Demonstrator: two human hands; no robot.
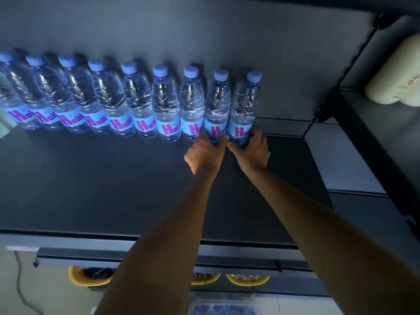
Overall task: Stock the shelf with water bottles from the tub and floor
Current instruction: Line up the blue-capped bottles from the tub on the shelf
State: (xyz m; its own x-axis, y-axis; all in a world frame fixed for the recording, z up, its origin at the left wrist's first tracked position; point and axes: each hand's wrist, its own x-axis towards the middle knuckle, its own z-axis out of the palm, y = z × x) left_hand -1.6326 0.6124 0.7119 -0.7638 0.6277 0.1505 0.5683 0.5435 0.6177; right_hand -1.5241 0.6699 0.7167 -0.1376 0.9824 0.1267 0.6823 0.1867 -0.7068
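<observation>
Fingers [201,136] of the left hand [205,153] curl round the left side of the second-last bottle [217,103], low on its body. The thumb lies on the opposite side, so the bottle is clasped between them. The right hand [253,152] holds the end bottle [245,101] the same way, with its thumb on the left and its fingers [258,134] wrapped round the right. The two thumbs nearly meet in the gap between the bottles. Both bottles are upright and touch each other. Their bases are hidden behind the hands, so it cannot be told whether they rest on the shelf [91,178]. Two bare forearms reach in from the lower edge of the view, across the shelf's front lip.

The held pair forms the right end of a row [136,98] of clear water bottles with blue caps and blue labels lettered in magenta. The bottles stand side by side along the back of the dark shelf, close to the dark back panel [181,30], and the row runs out of view at the left.

Below the shelf front, a clear tub [227,301] shows the blue caps of more bottles. Yellow bowls [88,279] sit on a lower level. A cream-coloured object [395,71] lies on the neighbouring shelf at the right, and a cable [19,283] trails over the pale floor at the left.
</observation>
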